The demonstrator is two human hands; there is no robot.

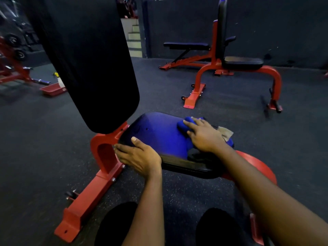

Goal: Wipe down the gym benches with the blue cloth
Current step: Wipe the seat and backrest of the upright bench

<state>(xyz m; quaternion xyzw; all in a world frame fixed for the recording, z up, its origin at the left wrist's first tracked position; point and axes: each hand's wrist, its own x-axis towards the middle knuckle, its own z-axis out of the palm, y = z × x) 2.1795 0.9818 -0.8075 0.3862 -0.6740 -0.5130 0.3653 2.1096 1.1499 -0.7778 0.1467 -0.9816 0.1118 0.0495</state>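
A red-framed bench stands right in front of me, with a dark seat pad that shines blue and a tall black back pad rising at the left. My right hand lies flat on the blue cloth and presses it onto the far right part of the seat. My left hand rests on the seat's near left edge, fingers straight and thumb on top of the pad.
Another red bench with a black seat stands at the back right, a flat incline bench behind it. A red tray with a spray bottle sits on the floor at the left. Weight racks stand far left. My knees are below.
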